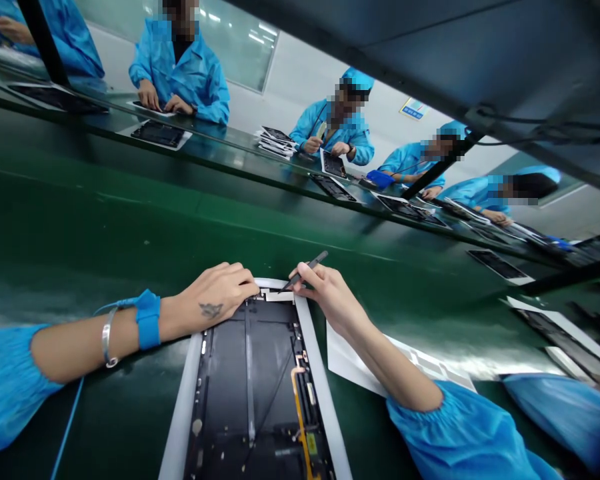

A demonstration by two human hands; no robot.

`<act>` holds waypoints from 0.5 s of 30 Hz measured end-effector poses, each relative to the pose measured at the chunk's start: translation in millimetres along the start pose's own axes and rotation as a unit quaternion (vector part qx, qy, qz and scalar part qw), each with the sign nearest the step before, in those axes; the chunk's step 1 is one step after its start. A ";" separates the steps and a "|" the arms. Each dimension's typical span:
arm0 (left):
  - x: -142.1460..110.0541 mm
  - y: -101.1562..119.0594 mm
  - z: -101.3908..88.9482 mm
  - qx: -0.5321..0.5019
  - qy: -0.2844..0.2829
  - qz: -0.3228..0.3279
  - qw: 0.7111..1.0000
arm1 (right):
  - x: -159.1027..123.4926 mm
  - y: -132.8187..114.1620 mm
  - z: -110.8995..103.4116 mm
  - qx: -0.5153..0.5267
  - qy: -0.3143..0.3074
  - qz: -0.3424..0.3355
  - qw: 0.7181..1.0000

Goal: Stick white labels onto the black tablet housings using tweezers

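An opened tablet (273,360) lies in a pale frame (180,413) on the green bench in front of me, its dark inside and an orange flex cable (299,413) facing up. My left hand (223,293) rests over the far left corner, fingers bent together at the top edge; what they pinch, if anything, is hidden. In my right hand (327,293) are dark tweezers (310,265), held like a pen. Their tip reaches a white strip (279,295) along the tablet's far edge. A blue wrist strap (149,319) with a cord circles my left wrist.
White sheets (355,360) lie under my right forearm. Across the bench, several people in blue work on similar panels (161,133) beside a raised ledge. More panels (500,265) lie at the right. A blue sleeve (560,407) is close on my right, and a dark shelf (430,53) hangs overhead.
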State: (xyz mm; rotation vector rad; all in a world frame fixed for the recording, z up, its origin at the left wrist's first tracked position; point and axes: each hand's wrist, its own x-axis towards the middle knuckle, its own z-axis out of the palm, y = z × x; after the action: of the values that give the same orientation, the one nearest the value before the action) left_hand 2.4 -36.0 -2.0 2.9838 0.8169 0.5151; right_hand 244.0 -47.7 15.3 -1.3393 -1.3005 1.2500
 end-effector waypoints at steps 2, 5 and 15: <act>-0.3 -0.2 -0.2 0.001 0.004 0.001 1.000 | -0.7 -0.9 -0.3 -0.005 -0.003 0.000 1.000; -0.4 -0.3 -0.3 0.004 0.005 0.004 1.000 | -1.4 -2.3 -0.7 -0.011 -0.004 0.003 1.000; -0.5 -0.6 1.5 0.007 0.012 0.008 1.000 | 0.6 -3.6 -2.0 -0.017 -0.015 0.011 1.000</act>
State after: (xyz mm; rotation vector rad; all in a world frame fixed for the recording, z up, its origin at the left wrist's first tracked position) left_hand 2.2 -35.6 -3.7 3.0047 0.8017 0.5504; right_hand 245.4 -46.7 19.0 -1.3661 -1.3360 1.2716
